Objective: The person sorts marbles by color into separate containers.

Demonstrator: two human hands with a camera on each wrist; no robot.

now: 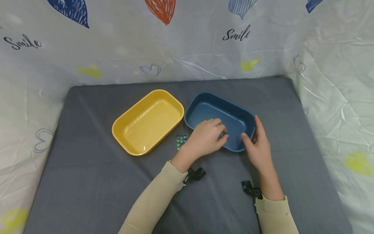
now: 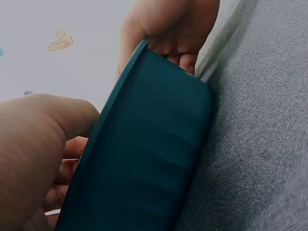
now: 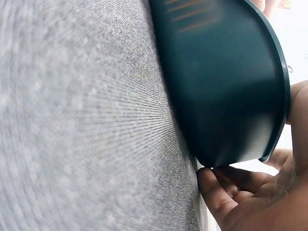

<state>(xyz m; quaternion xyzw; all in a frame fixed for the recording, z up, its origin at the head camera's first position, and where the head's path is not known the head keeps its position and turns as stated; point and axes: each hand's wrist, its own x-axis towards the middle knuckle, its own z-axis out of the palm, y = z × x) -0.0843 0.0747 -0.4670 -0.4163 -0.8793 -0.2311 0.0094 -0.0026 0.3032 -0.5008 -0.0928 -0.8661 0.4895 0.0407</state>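
A blue rectangular tray (image 1: 208, 97) lies at an angle on the grey cloth. My left hand (image 1: 204, 138) is over its near left side, fingers curled, with a small blue glass marble (image 1: 224, 133) showing between thumb and fingertips. The right hand (image 1: 259, 149) grips the tray's right end, thumb at the rim and fingers along the outer wall. In the right wrist view, those fingertips (image 3: 211, 187) reach down by the tray's base. Several small green and blue glass marbles (image 1: 180, 141) lie grouped on the cloth, just left of my left wrist.
A yellow rectangular tray (image 1: 137, 110) sits left of the blue one, their corners nearly meeting. Grey cloth (image 1: 87, 182) covers the table. A pale printed curtain (image 1: 193, 48) hangs behind it and along the sides. Each wrist carries a black camera mount.
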